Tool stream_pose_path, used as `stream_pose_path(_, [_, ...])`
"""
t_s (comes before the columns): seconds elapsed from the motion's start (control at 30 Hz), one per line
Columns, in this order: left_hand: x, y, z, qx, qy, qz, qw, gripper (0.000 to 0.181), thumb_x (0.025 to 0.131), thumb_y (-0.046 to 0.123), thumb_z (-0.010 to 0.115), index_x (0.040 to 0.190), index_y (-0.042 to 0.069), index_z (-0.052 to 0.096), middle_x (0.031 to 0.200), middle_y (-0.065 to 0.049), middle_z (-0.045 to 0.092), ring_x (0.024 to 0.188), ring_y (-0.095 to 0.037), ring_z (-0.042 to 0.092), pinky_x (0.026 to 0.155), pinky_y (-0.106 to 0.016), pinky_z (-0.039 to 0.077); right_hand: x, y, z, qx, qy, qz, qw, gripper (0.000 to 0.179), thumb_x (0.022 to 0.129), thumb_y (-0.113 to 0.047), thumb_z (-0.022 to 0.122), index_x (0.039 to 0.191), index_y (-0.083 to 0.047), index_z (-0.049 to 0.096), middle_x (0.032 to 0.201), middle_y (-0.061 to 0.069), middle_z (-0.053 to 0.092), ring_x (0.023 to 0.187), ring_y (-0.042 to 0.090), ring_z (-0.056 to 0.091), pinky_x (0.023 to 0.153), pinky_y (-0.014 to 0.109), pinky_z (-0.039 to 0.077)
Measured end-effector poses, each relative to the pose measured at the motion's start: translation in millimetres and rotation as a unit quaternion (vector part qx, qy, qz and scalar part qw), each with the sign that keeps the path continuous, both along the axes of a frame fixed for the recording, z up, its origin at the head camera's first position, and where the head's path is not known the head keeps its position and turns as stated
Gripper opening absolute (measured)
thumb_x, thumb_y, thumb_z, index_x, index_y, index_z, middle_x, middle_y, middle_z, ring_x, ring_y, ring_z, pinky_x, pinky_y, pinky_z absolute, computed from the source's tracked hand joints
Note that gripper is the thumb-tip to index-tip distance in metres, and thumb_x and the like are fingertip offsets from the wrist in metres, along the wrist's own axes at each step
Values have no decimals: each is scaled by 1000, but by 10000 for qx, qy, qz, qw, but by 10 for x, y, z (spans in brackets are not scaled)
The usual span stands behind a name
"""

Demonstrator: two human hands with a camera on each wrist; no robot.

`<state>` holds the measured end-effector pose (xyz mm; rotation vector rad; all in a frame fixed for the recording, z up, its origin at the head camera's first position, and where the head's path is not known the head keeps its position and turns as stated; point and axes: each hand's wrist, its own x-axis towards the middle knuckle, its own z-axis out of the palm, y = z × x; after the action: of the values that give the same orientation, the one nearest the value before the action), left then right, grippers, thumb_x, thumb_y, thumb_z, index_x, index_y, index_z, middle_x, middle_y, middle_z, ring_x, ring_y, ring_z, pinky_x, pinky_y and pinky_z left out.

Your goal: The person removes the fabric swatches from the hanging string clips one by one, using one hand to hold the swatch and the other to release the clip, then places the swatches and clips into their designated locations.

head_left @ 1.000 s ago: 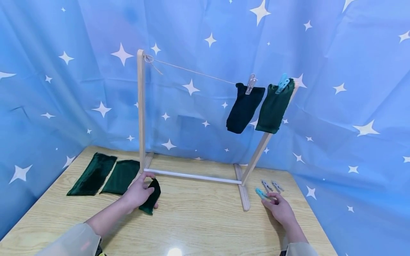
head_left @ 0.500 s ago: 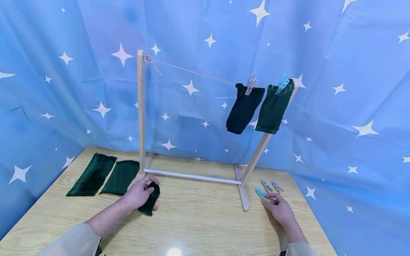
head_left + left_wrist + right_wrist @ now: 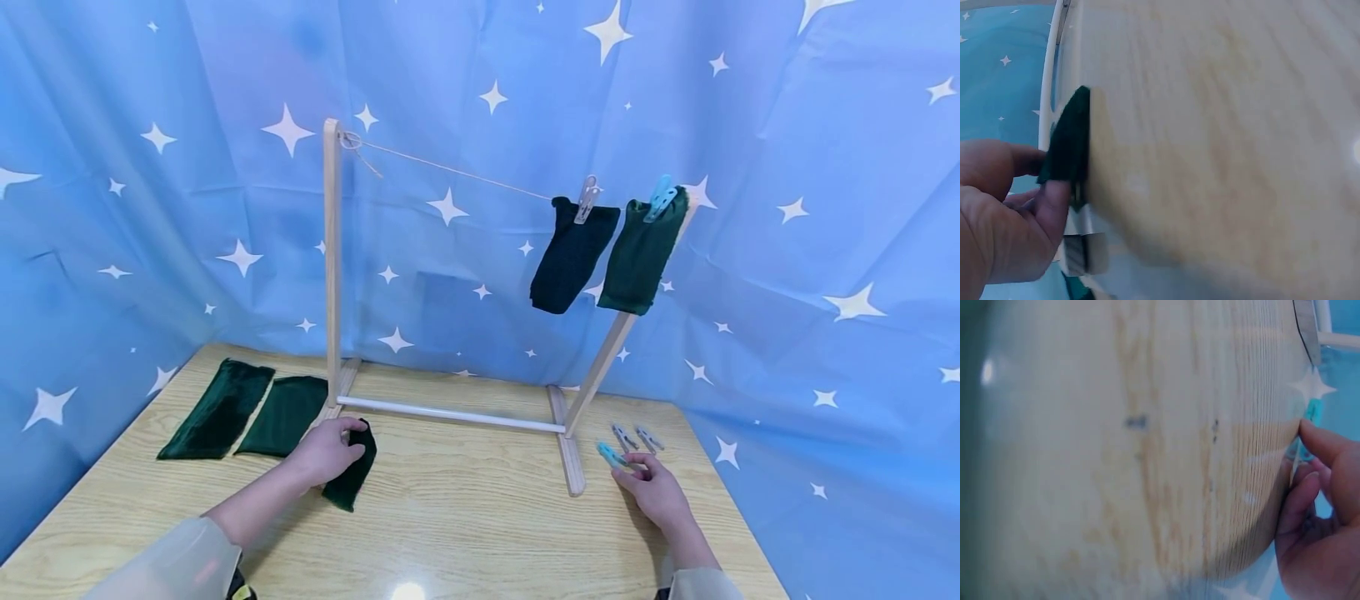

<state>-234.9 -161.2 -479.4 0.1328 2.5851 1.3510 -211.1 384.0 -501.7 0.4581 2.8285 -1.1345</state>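
My left hand [image 3: 326,454] pinches a small dark green velvety cloth [image 3: 354,475] between thumb and fingers, just in front of the rack's left foot. In the left wrist view the cloth [image 3: 1071,137] stands up from the fingertips, seen nearly edge-on. On the right side, my right hand [image 3: 656,493] holds one end of a turquoise clothespin [image 3: 611,454] close over the table. That clothespin [image 3: 1314,412] shows partly behind the thumb in the right wrist view. Two more green cloths, the outer one [image 3: 217,410] and the inner one [image 3: 285,412], lie flat left of the left hand.
A wooden rack [image 3: 333,267] with a string line [image 3: 450,171] stands at the back. A grey clothespin [image 3: 587,200] holds a dark cloth [image 3: 573,258]; a blue clothespin [image 3: 662,200] holds a green one [image 3: 637,267]. Two grey clothespins [image 3: 624,437] lie beyond the right hand.
The left fingers have shifted on the green cloth, which now hangs straighter and shows more of its length; the fingertips below it are hidden now. The right hand and its clothespin stay put.
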Motion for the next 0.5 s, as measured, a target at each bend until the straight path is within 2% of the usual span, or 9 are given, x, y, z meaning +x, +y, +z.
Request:
stream_pose_path(0.03, [-2,-6,16,-148,12,-61,9999,44,105,7,68,147,-5,63,104,-19,72,78,-15,57,72,-31,50,-2,3,0,7,-5,-5,10000,52,108,-34,69,147,-2,56,104,7,55,85,22,49,73,34,39])
stream_pose_path(0.1, [-2,-17,43,-373,-103,-162,9991,49,103,6,70,150,-1,63,113,-23,77,65,-14,55,60,-30,50,-1,5,8,39,-5,-10,10000,51,108,-35,69,146,-3,57,104,7,55,86,22,49,74,34,39])
stream_pose_path(0.17, [7,-24,77,-663,-123,-328,9972,54,101,6,73,153,0,61,124,-28,77,56,-12,56,52,-29,51,-3,9,13,61,0,5,10000,52,108,-35,69,146,-2,57,104,8,55,87,23,50,74,34,39])
stream_pose_path(0.23, [17,-25,110,-903,-178,-444,9948,59,99,8,76,156,2,59,122,-29,77,45,-13,54,45,-31,51,-4,7,20,85,-5,1,10000,52,108,-35,69,146,-3,57,105,8,56,88,23,50,74,34,40])
stream_pose_path(0.27, [22,-24,126,-1019,-215,-476,9934,61,99,9,77,157,3,58,115,-28,78,40,-15,53,42,-32,51,-4,8,21,105,1,3,9999,53,108,-36,69,146,-2,57,105,9,57,88,23,51,74,34,40])
stream_pose_path(0.37, [33,-22,163,-1385,-215,-527,9887,66,99,16,81,159,3,56,97,-21,79,42,-19,63,44,-35,56,-8,8,19,117,-18,-5,9999,53,108,-36,69,147,-3,57,106,10,58,89,24,52,75,35,40])
stream_pose_path(0.47, [41,-36,164,-1709,-196,-484,9839,69,99,23,83,160,7,56,63,-10,69,42,-18,61,45,-32,50,-12,6,15,139,-41,0,9999,54,108,-38,69,147,-3,57,107,10,58,90,24,53,74,34,41])
stream_pose_path(0.5, [43,-48,159,-1815,-93,-460,9823,69,98,24,84,159,7,57,60,-8,66,43,-17,59,45,-31,48,-11,3,15,148,-53,1,9999,54,108,-38,69,147,-3,57,108,10,58,91,24,53,75,34,41])
